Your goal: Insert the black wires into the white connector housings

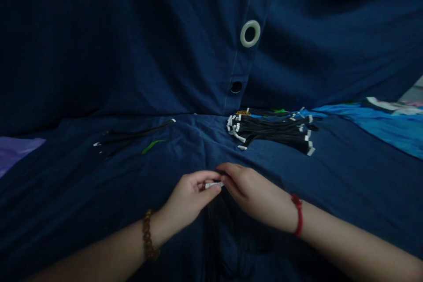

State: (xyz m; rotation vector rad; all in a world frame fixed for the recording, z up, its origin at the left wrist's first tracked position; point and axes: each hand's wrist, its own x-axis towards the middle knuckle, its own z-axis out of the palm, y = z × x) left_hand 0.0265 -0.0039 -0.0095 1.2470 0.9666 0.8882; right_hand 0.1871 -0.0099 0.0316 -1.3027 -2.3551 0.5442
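checking the spread: what lies around the grip?

blue cloth [330, 176] all over, a pile of black wires [271, 130] ahead of the grip, a looser few wires [132, 136] ahead and left.

and the hands?

left hand [187, 196] closed on a white connector [213, 184], right hand [253, 194] curled over it, can't tell if gripping; dark wires [214, 229] trail behind the grip.

room?

open cloth ahead of the grip.

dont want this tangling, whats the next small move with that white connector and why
Probably let your left hand hold the white connector alone while your right hand gathers the black wires below it. Both hands are at the connector, and those wires, which seem attached to it, hang loose over the dark blue cloth.
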